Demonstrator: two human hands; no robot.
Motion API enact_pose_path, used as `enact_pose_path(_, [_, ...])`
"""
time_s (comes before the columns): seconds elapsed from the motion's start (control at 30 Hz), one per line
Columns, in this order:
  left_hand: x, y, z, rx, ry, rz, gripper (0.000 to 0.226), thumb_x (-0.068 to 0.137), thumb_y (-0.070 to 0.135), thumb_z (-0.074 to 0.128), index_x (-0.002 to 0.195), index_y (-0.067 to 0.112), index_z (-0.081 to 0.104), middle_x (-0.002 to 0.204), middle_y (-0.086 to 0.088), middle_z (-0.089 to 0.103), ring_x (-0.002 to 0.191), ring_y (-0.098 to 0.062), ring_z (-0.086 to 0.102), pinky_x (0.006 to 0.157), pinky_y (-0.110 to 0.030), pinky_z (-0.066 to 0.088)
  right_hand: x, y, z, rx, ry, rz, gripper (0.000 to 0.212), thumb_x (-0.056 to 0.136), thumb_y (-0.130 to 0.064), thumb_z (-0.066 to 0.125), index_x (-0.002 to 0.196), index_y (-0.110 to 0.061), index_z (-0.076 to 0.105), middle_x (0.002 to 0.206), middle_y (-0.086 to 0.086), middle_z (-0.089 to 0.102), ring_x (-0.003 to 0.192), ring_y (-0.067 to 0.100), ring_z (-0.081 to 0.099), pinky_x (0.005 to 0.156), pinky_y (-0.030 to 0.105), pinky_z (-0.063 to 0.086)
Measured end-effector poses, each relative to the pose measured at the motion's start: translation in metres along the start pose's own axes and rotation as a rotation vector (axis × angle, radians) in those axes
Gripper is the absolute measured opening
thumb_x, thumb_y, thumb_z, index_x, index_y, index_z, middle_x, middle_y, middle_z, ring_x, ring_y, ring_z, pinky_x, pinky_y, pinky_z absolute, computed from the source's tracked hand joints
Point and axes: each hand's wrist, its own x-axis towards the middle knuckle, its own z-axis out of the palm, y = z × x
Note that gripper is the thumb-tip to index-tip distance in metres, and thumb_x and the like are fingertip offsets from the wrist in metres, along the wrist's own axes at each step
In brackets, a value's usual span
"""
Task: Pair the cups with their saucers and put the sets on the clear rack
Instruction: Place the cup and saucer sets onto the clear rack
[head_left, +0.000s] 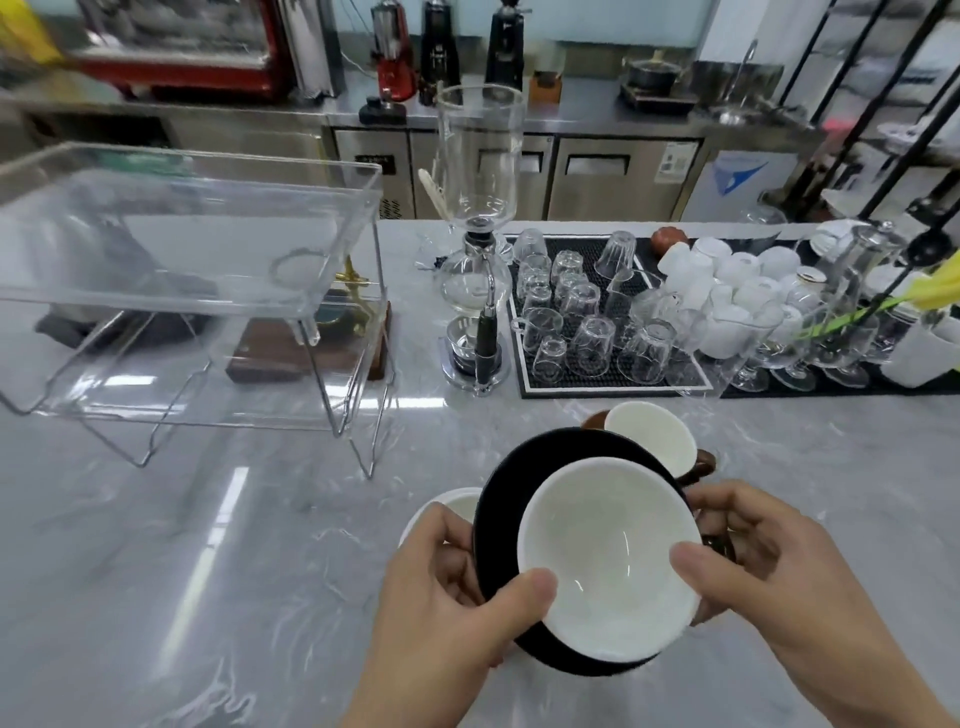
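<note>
Both hands hold a paired set above the grey marble counter (208, 545): a white-lined cup (610, 558) sitting on a black saucer (524, 467). The left hand (447, 587) grips the saucer's left edge, its thumb pressed on the cup's rim; the right hand (753, 551) curls round the right side, thumb on the rim too. A second cup (652, 436) stands just behind, and a white cup (457, 506) peeks out at left. The two-tier clear rack (171, 291) stands well apart, at far left.
</note>
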Motion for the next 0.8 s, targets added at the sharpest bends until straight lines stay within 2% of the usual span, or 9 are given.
enact_pose_path(0.13, [-0.001, 0.026, -0.029, 0.026, 0.08, 0.129, 0.049, 0.038, 0.04, 0.081, 0.069, 0.017, 0.051, 0.044, 0.003, 0.046, 0.039, -0.014, 0.038, 0.039, -0.019, 0.033, 0.005, -0.028, 0.03, 0.063, -0.068, -0.094, 0.036, 0.052, -0.004, 0.076, 0.087, -0.013, 0.073, 0.068, 0.003, 0.054, 0.053, 0.014, 0.055, 0.042, 0.026, 0.053])
enact_pose_path(0.23, [-0.002, 0.046, -0.047, -0.01, 0.12, 0.222, 0.051, 0.036, 0.037, 0.082, 0.069, 0.014, 0.051, 0.045, 0.002, 0.047, 0.04, -0.01, 0.036, 0.041, -0.015, 0.032, 0.007, -0.049, 0.049, 0.078, -0.096, -0.166, 0.039, 0.051, -0.002, 0.076, 0.086, -0.02, 0.074, 0.072, 0.013, 0.052, 0.052, 0.013, 0.055, 0.041, 0.023, 0.052])
enact_pose_path(0.3, [-0.003, 0.06, -0.06, -0.014, 0.146, 0.281, 0.049, 0.037, 0.035, 0.082, 0.068, 0.014, 0.051, 0.046, 0.0, 0.05, 0.041, -0.01, 0.038, 0.042, -0.015, 0.033, 0.009, -0.066, 0.062, 0.051, -0.118, -0.228, 0.041, 0.05, -0.004, 0.076, 0.086, -0.025, 0.074, 0.082, 0.024, 0.053, 0.054, 0.013, 0.056, 0.042, 0.021, 0.052])
enact_pose_path(0.4, [-0.002, 0.08, -0.079, -0.041, 0.182, 0.349, 0.047, 0.037, 0.034, 0.084, 0.069, 0.017, 0.053, 0.048, -0.006, 0.053, 0.045, -0.018, 0.041, 0.046, -0.023, 0.034, 0.014, -0.091, 0.079, 0.036, -0.147, -0.324, 0.044, 0.05, -0.005, 0.077, 0.089, -0.025, 0.073, 0.091, 0.032, 0.053, 0.06, 0.017, 0.057, 0.048, 0.017, 0.053])
enact_pose_path(0.47, [-0.001, 0.093, -0.091, -0.052, 0.204, 0.387, 0.044, 0.038, 0.033, 0.083, 0.068, 0.02, 0.055, 0.049, -0.008, 0.054, 0.049, -0.02, 0.039, 0.051, -0.033, 0.032, 0.018, -0.107, 0.092, 0.028, -0.18, -0.389, 0.043, 0.05, -0.004, 0.077, 0.088, -0.025, 0.073, 0.089, 0.031, 0.053, 0.059, 0.016, 0.059, 0.049, 0.012, 0.052])
enact_pose_path(0.53, [0.002, 0.104, -0.103, -0.067, 0.227, 0.42, 0.042, 0.038, 0.033, 0.083, 0.068, 0.021, 0.056, 0.049, -0.007, 0.054, 0.05, -0.021, 0.037, 0.053, -0.036, 0.032, 0.022, -0.121, 0.104, 0.024, -0.208, -0.452, 0.043, 0.05, -0.004, 0.076, 0.087, -0.027, 0.073, 0.085, 0.027, 0.054, 0.057, 0.013, 0.059, 0.048, 0.011, 0.051])
enact_pose_path(0.67, [0.006, 0.124, -0.127, -0.057, 0.245, 0.501, 0.043, 0.039, 0.032, 0.083, 0.071, 0.019, 0.057, 0.048, -0.001, 0.055, 0.046, -0.017, 0.038, 0.049, -0.026, 0.032, 0.03, -0.143, 0.128, 0.047, -0.272, -0.536, 0.043, 0.051, -0.008, 0.082, 0.09, -0.023, 0.073, 0.081, 0.024, 0.056, 0.059, 0.012, 0.061, 0.049, 0.016, 0.054])
enact_pose_path(0.73, [0.008, 0.133, -0.138, -0.041, 0.246, 0.54, 0.041, 0.041, 0.032, 0.083, 0.072, 0.019, 0.059, 0.049, -0.001, 0.057, 0.043, -0.014, 0.042, 0.044, -0.021, 0.036, 0.035, -0.154, 0.137, 0.019, -0.29, -0.584, 0.048, 0.047, -0.022, 0.086, 0.093, -0.023, 0.072, 0.078, 0.019, 0.061, 0.062, 0.012, 0.063, 0.05, 0.019, 0.055])
enact_pose_path(0.8, [0.011, 0.143, -0.152, -0.029, 0.265, 0.58, 0.042, 0.043, 0.032, 0.084, 0.073, 0.017, 0.059, 0.05, -0.003, 0.059, 0.044, -0.012, 0.045, 0.043, -0.019, 0.039, 0.04, -0.166, 0.15, 0.016, -0.31, -0.628, 0.05, 0.047, -0.031, 0.083, 0.094, -0.024, 0.072, 0.077, 0.014, 0.065, 0.064, 0.011, 0.065, 0.051, 0.019, 0.056])
